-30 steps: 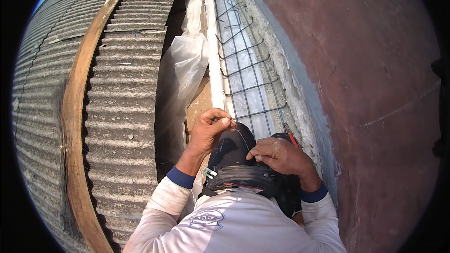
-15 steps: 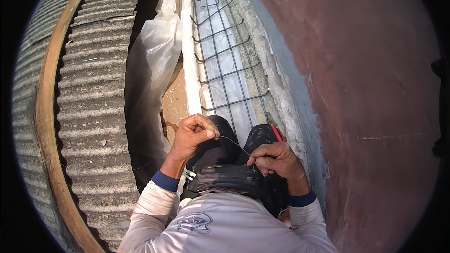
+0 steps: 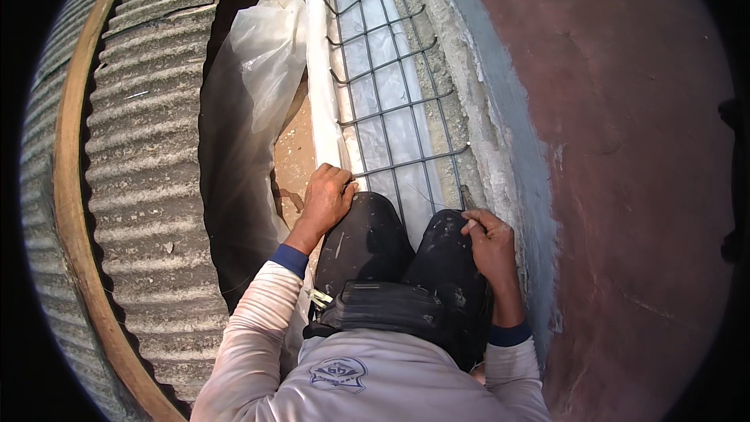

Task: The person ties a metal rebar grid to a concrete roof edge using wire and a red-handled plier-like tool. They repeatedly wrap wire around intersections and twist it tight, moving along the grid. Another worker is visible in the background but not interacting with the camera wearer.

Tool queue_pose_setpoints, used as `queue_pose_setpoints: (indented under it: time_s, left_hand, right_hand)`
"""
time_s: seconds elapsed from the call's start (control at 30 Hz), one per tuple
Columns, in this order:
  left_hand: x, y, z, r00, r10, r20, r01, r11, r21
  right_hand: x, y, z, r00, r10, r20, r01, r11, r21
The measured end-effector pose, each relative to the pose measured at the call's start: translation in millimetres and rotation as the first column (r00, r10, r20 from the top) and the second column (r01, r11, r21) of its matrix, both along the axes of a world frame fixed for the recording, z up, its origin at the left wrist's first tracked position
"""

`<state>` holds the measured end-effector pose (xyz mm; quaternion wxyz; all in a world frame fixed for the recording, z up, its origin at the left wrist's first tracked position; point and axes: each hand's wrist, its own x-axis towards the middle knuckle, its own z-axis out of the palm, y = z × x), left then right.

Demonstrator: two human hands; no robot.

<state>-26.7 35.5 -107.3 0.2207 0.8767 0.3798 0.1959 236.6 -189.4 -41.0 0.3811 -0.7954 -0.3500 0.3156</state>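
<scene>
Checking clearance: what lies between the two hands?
Head view: between the left hand and right hand lie the person's dark-trousered knees, with white sheeting showing between them.

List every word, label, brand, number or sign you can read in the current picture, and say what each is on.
White shirt: a blue emblem on the front; its lettering is too small and blurred to read.
Pale green item beside the black waist pouch: too small to tell whether it is marked.
No other text is visible.
</scene>
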Motion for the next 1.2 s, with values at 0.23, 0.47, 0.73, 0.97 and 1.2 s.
queue_pose_setpoints:
  time_s: [0.23, 0.47, 0.73, 0.97, 1.2]
  left_hand:
    - [63.5, 35.8, -56.3, 0.951, -0.161, -0.266, 0.083, 0.956, -0.28]
    - [109.2, 39.1, -110.6, 0.963, -0.19, -0.192, 0.104, 0.916, -0.387]
    - [137.8, 25.1, -98.4, 0.96, -0.276, 0.049, 0.28, 0.938, -0.206]
    - [194.4, 7.9, -107.7, 0.928, -0.299, 0.222, 0.34, 0.923, -0.182]
    - [227.4, -35.1, -136.3, 0.911, 0.392, 0.126, 0.041, 0.218, -0.975]
  right_hand:
    - [16.8, 102.8, -81.9, 0.908, 0.214, 0.359, -0.153, 0.969, -0.192]
    - [45.6, 122.0, -113.4, 0.884, 0.297, 0.361, -0.193, 0.935, -0.296]
    - [41.5, 103.7, -115.8, 0.989, -0.076, 0.129, 0.098, 0.98, -0.172]
    - [25.3, 61.4, -104.6, 0.924, -0.32, 0.21, 0.335, 0.941, -0.038]
    - [7.8, 66.9, -120.1, 0.906, -0.301, 0.299, 0.319, 0.948, -0.013]
